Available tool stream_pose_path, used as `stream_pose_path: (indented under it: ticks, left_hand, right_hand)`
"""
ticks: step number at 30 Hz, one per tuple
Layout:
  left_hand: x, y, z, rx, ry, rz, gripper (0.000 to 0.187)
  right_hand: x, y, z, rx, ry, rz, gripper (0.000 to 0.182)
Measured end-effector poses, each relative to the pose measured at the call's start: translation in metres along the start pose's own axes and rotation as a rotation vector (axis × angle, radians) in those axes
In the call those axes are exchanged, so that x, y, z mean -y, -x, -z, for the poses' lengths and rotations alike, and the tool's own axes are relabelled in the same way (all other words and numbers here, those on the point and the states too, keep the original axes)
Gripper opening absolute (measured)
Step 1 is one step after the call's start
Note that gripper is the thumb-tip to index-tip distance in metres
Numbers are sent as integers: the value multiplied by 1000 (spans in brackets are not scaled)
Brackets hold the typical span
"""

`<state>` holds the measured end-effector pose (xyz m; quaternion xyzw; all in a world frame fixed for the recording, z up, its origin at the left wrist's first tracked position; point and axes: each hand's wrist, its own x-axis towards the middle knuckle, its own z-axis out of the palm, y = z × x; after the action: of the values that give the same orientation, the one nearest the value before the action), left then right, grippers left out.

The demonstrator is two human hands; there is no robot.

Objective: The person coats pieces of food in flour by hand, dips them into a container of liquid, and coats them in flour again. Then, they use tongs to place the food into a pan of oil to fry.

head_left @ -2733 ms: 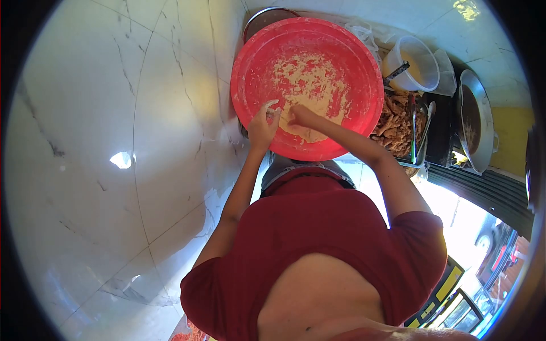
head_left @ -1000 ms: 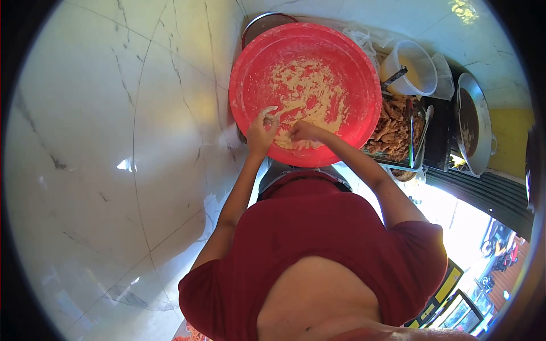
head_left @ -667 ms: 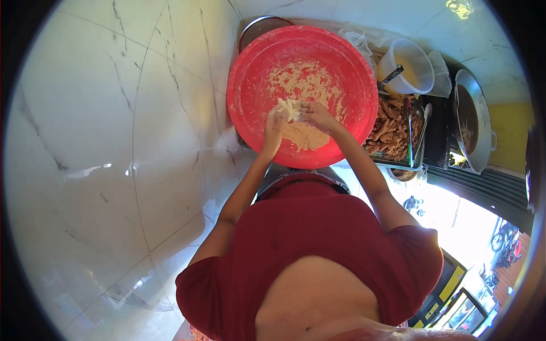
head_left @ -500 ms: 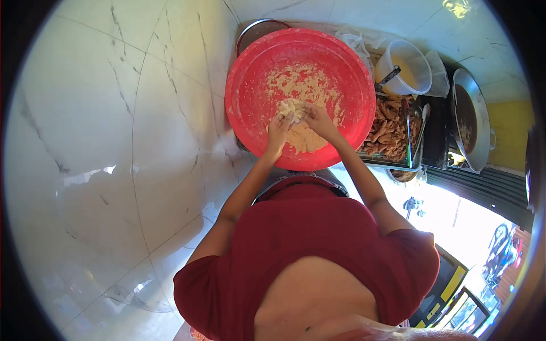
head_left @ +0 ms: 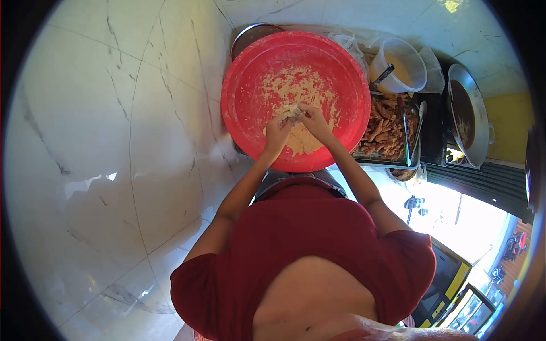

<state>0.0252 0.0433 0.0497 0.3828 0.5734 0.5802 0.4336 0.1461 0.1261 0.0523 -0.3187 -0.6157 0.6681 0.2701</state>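
Note:
Over a wide red basin [head_left: 239, 119], my left hand [head_left: 277, 132] and my right hand [head_left: 314, 121] meet near the middle. Between their fingertips is a pale, flour-coated piece [head_left: 292, 109]; its kind is too small to make out. Both hands are closed on it, the left from the left side and the right from the right. Clumpy, cream-coloured flour [head_left: 298, 82] is scattered over the basin floor, with a thicker heap [head_left: 304, 142] below my hands.
Right of the basin, a tray holds browned fried pieces [head_left: 389, 128] with tongs [head_left: 420, 122] on top. Behind it stands a clear tub [head_left: 412, 71] of yellowish liquid with a dark-handled utensil [head_left: 384, 75]. Farther right is a large pan [head_left: 469, 113] of dark liquid. A tiled wall [head_left: 170, 125] rises at left.
The view has shifted slightly, so the basin sits a little farther left. My hands stay together on the pale piece, which shows less between my fingers now.

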Motion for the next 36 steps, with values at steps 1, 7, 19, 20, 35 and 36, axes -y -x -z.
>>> stream_pose_path:
  ticks: [1,7,19,20,35,36]
  left_hand:
    - [0,-2,2,29,-67,32,23]
    - [-24,-3,7,141,-334,-37,22]
    - [-8,0,20,87,-183,50,26]
    - [-7,-1,18,92,-111,76,26]
    - [-11,-4,8,84,298,92,26]
    - [-9,-6,8,110,308,85,26]
  right_hand:
    - [-5,-3,1,16,-30,-1,23]
    - [-6,-6,1,-37,-78,-117,21]
    - [11,-7,2,40,-217,-55,27]
    - [11,-8,2,23,-190,-74,27]
    - [18,-1,3,-15,-84,-2,28]
    - [14,-1,1,-40,-116,-13,28]
